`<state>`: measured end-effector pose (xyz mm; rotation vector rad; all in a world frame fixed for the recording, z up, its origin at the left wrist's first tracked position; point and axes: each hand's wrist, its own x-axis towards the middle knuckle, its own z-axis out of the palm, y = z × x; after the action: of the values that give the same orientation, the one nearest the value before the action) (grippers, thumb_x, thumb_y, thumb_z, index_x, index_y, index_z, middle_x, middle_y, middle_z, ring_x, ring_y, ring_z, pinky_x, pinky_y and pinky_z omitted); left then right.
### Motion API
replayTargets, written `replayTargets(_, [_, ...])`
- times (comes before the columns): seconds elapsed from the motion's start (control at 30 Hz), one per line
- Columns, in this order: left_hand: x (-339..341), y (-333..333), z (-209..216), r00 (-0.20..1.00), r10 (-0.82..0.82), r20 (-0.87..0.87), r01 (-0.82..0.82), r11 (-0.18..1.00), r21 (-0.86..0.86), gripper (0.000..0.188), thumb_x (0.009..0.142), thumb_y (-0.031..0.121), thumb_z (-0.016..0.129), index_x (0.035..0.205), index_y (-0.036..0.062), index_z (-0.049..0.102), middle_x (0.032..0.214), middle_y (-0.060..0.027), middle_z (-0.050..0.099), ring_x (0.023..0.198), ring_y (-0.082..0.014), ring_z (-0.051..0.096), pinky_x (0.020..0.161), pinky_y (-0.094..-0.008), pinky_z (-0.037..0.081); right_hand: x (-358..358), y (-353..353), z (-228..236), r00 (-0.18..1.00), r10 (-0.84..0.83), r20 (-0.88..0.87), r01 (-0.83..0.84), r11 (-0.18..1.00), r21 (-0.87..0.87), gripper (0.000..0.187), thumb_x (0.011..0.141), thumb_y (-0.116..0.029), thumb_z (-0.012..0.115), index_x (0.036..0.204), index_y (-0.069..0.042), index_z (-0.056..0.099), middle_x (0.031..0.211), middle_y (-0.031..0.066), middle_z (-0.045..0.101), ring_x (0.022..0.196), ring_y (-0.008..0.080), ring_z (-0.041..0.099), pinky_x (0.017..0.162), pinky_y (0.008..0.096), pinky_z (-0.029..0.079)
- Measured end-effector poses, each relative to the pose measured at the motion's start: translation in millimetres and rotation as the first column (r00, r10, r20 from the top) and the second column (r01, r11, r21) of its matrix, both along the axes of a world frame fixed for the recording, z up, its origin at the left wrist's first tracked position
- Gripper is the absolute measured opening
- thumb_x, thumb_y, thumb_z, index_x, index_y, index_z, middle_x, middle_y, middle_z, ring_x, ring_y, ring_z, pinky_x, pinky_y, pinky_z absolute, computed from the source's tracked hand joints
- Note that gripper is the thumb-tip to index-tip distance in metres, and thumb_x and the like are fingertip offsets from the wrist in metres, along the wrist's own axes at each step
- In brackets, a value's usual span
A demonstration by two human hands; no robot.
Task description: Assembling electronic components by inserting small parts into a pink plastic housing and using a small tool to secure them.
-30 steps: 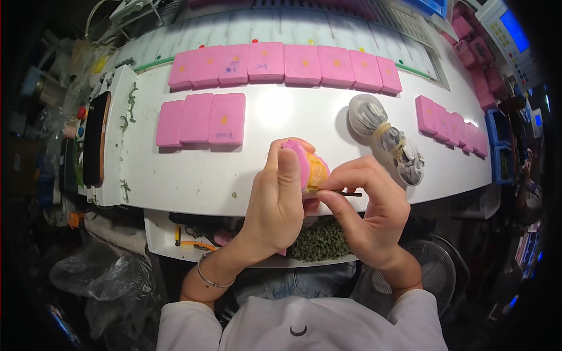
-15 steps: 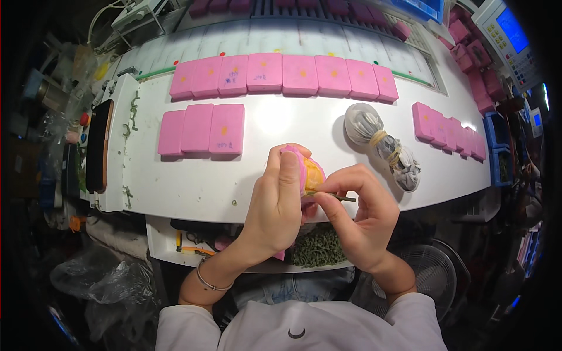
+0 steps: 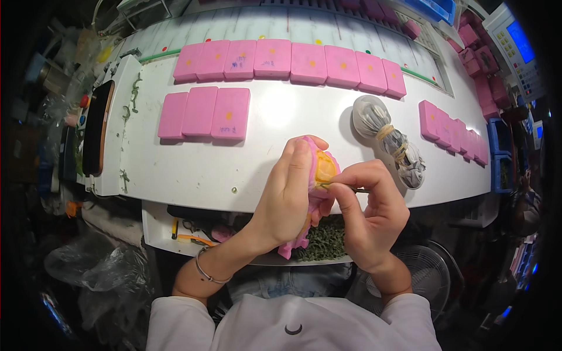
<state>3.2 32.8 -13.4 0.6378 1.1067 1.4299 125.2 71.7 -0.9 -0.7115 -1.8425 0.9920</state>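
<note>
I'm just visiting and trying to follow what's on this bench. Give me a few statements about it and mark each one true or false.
1. The left hand holds a pink block with a yellow-orange patch on its face. True.
2. The right hand lies flat on the white table, holding nothing. False: it is raised at the block, pinching a thin stick-like tool against it.
3. A row of three pink blocks lies on the table to the left of the hands. True.
4. The grey bundle is loose and untied. False: tan bands are wrapped around it.
5. The person wears a bracelet on the left wrist. True.
</note>
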Motion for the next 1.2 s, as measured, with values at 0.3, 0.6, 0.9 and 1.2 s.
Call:
replayTargets(0.3, [-19, -3, -1, 0.992, -0.093, 0.088, 0.101, 0.991, -0.09, 0.036, 0.097, 0.032, 0.026, 0.11, 0.0023, 0.043, 0.062, -0.0055, 0.05, 0.048, -0.0085, 0.047, 0.042, -0.0208, 0.039, 10, 5, 3, 0.969, -0.025, -0.245, -0.067, 0.931, -0.358, 0.01, 0.08, 0.004, 0.061, 0.088, 0.002, 0.057, 0.086, 0.0077, 0.056, 0.076, 0.0103, 0.054, 0.061, 0.0215, 0.044])
replayTargets(0.6, [-1, -29, 12, 0.874, -0.017, -0.485, 0.103, 0.983, 0.151, 0.024, 0.075, -0.002, 0.062, 0.099, -0.0045, 0.059, 0.081, -0.0077, 0.06, 0.074, -0.0106, 0.057, 0.066, -0.0219, 0.045, 11, 0, -2, 0.92, 0.052, -0.389, -0.27, 0.802, -0.532, 0.01, 0.083, 0.003, 0.059, 0.093, 0.002, 0.06, 0.094, 0.0065, 0.05, 0.083, 0.011, 0.052, 0.071, 0.0216, 0.045])
replayTargets(0.9, [0, -35, 20, 0.833, 0.126, -0.538, -0.006, 0.976, 0.22, 0.013, 0.075, -0.005, 0.065, 0.087, -0.0031, 0.064, 0.081, -0.0102, 0.063, 0.072, -0.0141, 0.062, 0.063, -0.0228, 0.048, 29, -9, 10, 0.999, 0.02, -0.042, -0.029, 0.973, -0.229, 0.024, 0.073, 0.006, 0.067, 0.096, 0.003, 0.063, 0.088, 0.0108, 0.057, 0.071, 0.0109, 0.053, 0.058, 0.0215, 0.044])
replayTargets(1.2, [3, -41, 22, 0.823, 0.203, -0.53, -0.007, 0.938, 0.348, 0.01, 0.073, -0.005, 0.063, 0.082, -0.0014, 0.064, 0.079, -0.0087, 0.059, 0.066, -0.0118, 0.055, 0.059, -0.0218, 0.044, 40, -19, 27, 0.983, -0.013, 0.181, -0.034, 0.966, 0.254, 0.034, 0.062, 0.008, 0.071, 0.095, 0.0, 0.064, 0.081, 0.0088, 0.06, 0.065, 0.0174, 0.056, 0.053, 0.0248, 0.045])
